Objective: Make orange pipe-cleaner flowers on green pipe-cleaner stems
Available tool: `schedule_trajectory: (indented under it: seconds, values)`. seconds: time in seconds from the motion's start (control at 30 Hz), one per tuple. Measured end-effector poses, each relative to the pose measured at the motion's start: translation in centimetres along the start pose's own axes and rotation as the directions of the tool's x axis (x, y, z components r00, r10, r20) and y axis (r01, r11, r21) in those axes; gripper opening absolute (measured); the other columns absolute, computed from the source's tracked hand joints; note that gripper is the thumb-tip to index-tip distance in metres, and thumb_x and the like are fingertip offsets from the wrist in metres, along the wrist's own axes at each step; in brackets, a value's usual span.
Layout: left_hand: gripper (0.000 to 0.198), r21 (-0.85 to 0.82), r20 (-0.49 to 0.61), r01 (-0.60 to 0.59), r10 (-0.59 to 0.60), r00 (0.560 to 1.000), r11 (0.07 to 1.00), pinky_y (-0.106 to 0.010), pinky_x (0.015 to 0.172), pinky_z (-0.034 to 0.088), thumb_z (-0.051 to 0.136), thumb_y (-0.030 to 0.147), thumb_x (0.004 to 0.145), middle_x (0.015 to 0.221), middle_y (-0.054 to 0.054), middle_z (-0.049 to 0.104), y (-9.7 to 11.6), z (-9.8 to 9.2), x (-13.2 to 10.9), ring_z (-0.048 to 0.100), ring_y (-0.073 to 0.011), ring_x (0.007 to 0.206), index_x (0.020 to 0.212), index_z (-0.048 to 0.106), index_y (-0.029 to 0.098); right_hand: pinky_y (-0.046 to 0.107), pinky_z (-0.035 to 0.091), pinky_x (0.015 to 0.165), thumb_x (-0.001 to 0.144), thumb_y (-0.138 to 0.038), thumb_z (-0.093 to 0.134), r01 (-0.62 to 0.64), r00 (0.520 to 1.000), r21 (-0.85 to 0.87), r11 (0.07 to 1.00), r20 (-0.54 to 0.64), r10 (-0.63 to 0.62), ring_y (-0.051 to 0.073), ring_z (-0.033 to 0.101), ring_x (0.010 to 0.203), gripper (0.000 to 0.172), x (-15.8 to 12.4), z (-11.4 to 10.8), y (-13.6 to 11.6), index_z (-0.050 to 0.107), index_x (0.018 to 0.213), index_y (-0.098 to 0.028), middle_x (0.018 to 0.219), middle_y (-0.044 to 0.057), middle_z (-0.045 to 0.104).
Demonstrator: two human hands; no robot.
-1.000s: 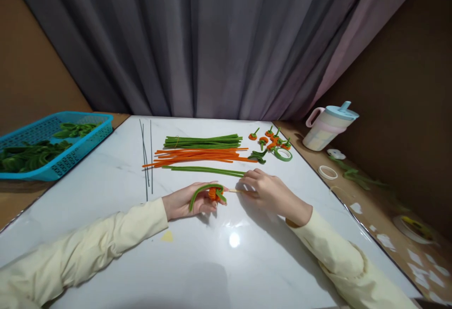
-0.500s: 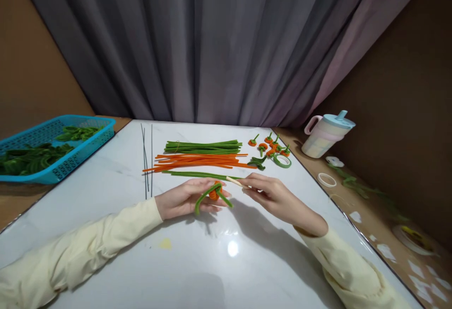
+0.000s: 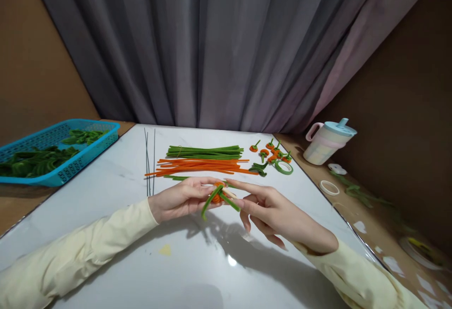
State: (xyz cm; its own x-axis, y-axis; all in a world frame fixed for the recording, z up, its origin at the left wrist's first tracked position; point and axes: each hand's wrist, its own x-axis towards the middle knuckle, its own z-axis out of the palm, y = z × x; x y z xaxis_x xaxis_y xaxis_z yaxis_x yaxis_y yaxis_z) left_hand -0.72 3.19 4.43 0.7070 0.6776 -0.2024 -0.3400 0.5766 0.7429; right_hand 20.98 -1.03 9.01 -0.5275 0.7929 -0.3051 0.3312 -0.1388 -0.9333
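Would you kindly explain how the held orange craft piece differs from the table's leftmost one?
The held piece has two long splayed green ends; the leftmost piece, one short stem. The held piece is in the left hand; the leftmost piece lies on the table. Both are orange and green.

Cup (image 3: 322,150): showing pale, blurry patches, with no words that can be read.
Paper scraps (image 3: 393,265): lying too small and dim for any writing to be read.
Everything else: showing no letters, numbers, brand names or signs that can be read.
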Motion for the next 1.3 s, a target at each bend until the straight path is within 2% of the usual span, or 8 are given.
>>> schedule_trajectory:
  seconds: [0.33, 0.5, 0.63, 0.73, 0.8, 0.93, 1.1, 1.3]
  values:
    - [0.018, 0.005, -0.023, -0.026, 0.026, 0.999, 1.000, -0.024, 0.087, 0.051, 0.058, 0.008, 0.082, 0.098, -0.016, 0.065, -0.2, 0.0, 0.1, 0.065, -0.0163, 0.089, 0.100, 0.058, 0.005, 0.012, 0.023, 0.025, 0.091, -0.042, 0.045, 0.039, 0.999, 0.025, 0.999, -0.029, -0.038, 0.001, 0.031, 0.027, 0.053, 0.5, 1.1, 0.5, 0.033, 0.140, -0.026, 0.061, -0.004, 0.057]
    - [0.020, -0.018, -0.036, -0.019, 0.018, 0.999, 1.000, -0.023, 0.085, 0.052, 0.061, 0.007, 0.079, 0.095, -0.015, 0.066, -0.3, -0.3, 0.3, 0.066, -0.0159, 0.085, 0.099, 0.060, 0.005, 0.013, 0.026, 0.030, 0.092, -0.031, 0.042, 0.111, 0.991, -0.126, 0.986, -0.059, -0.119, 0.002, 0.031, 0.031, 0.046, 0.7, 1.4, 0.6, 0.039, 0.137, -0.023, 0.055, -0.006, 0.049]
    - [0.015, -0.031, -0.028, -0.007, 0.006, 1.000, 0.999, -0.023, 0.085, 0.052, 0.061, 0.008, 0.080, 0.093, -0.014, 0.066, -0.3, -0.2, 0.3, 0.067, -0.0162, 0.086, 0.095, 0.062, 0.005, 0.014, 0.031, 0.040, 0.091, -0.021, 0.039, 0.227, 0.959, -0.293, 0.929, -0.097, -0.265, 0.003, 0.032, 0.039, 0.044, 0.9, 1.6, 0.8, 0.045, 0.134, -0.018, 0.053, -0.005, 0.048]
    - [0.013, -0.021, -0.030, -0.006, 0.005, 1.000, 1.000, -0.022, 0.087, 0.051, 0.060, 0.009, 0.081, 0.094, -0.014, 0.066, -0.3, 0.0, 0.2, 0.067, -0.0160, 0.087, 0.094, 0.062, 0.005, 0.014, 0.034, 0.045, 0.089, -0.019, 0.040, 0.274, 0.939, -0.340, 0.900, -0.106, -0.326, 0.003, 0.033, 0.043, 0.045, 1.0, 1.8, 1.0, 0.044, 0.134, -0.020, 0.054, -0.006, 0.047]
    - [0.012, -0.024, -0.041, -0.006, 0.005, 0.999, 1.000, -0.022, 0.085, 0.052, 0.060, 0.009, 0.081, 0.093, -0.013, 0.066, -0.3, 0.0, 0.2, 0.067, -0.0154, 0.085, 0.093, 0.062, 0.005, 0.014, 0.031, 0.039, 0.090, -0.024, 0.040, 0.215, 0.959, -0.264, 0.940, -0.125, -0.254, 0.003, 0.033, 0.038, 0.047, 0.9, 2.0, 1.0, 0.040, 0.137, -0.022, 0.057, -0.006, 0.048]
    - [0.014, -0.031, -0.068, -0.024, 0.022, 0.997, 0.999, -0.022, 0.083, 0.052, 0.061, 0.006, 0.080, 0.092, -0.012, 0.065, -0.1, 0.3, 0.2, 0.066, -0.0139, 0.083, 0.094, 0.061, 0.006, 0.014, 0.020, 0.025, 0.091, -0.038, 0.042, 0.046, 0.994, 0.008, 0.999, -0.103, -0.045, 0.001, 0.033, 0.027, 0.052, 0.7, 2.2, 0.8, 0.031, 0.141, -0.028, 0.064, -0.005, 0.050]
    - [0.013, -0.017, -0.058, -0.050, 0.049, 0.997, 0.999, -0.019, 0.079, 0.053, 0.062, 0.006, 0.079, 0.089, -0.009, 0.065, 0.2, 0.4, 0.1, 0.066, -0.0133, 0.082, 0.091, 0.062, 0.007, 0.013, 0.018, 0.025, 0.086, -0.042, 0.053, 0.074, 0.988, 0.112, 0.991, -0.143, -0.058, 0.000, 0.030, 0.027, 0.053, 0.8, 2.5, 1.0, 0.040, 0.136, -0.028, 0.057, -0.007, 0.047]
    - [0.014, -0.004, -0.057, -0.030, 0.030, 0.998, 1.000, -0.020, 0.079, 0.054, 0.062, 0.007, 0.079, 0.091, -0.010, 0.064, 0.3, 0.5, -0.1, 0.066, -0.0143, 0.083, 0.093, 0.061, 0.007, 0.013, 0.020, 0.024, 0.083, -0.036, 0.059, 0.080, 0.974, 0.086, 0.993, -0.219, -0.059, 0.000, 0.029, 0.026, 0.051, 1.1, 2.7, 1.2, 0.047, 0.131, -0.025, 0.053, -0.008, 0.047]
